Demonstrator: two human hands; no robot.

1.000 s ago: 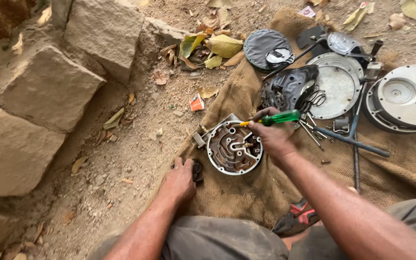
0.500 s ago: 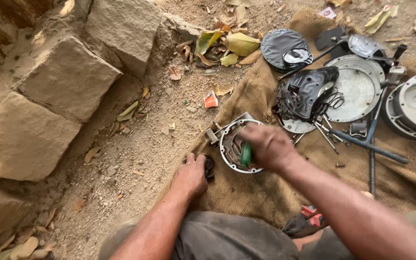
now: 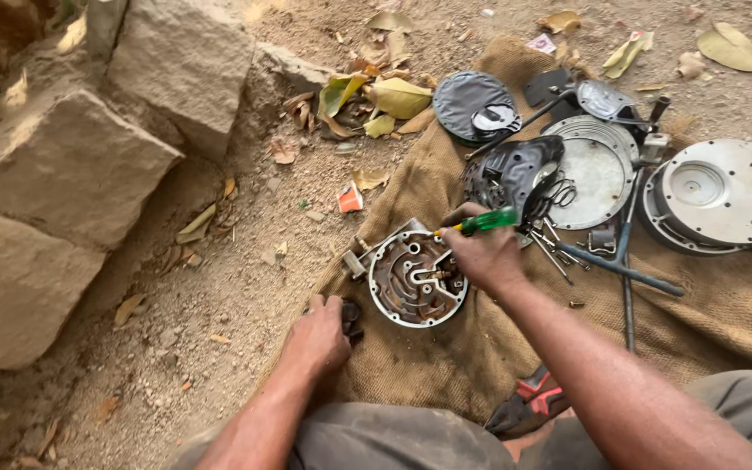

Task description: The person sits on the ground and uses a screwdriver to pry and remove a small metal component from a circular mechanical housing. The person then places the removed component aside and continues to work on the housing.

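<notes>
Resting at the burlap sheet's edge, the left hand is seen palm down, its grip curled over a small dark part at 7 o'clock from the round metal housing plate; whether that part is truly clenched cannot be told. The plate lies flat on the burlap, unheld. The right hand is bent over the plate's 3 o'clock rim, its grip closed around a green-handled screwdriver, whose tip is hidden. With the plate unsteadied, a slip of the tip could be expected, and loose screws could be lost in the sandy ground beside it.
</notes>
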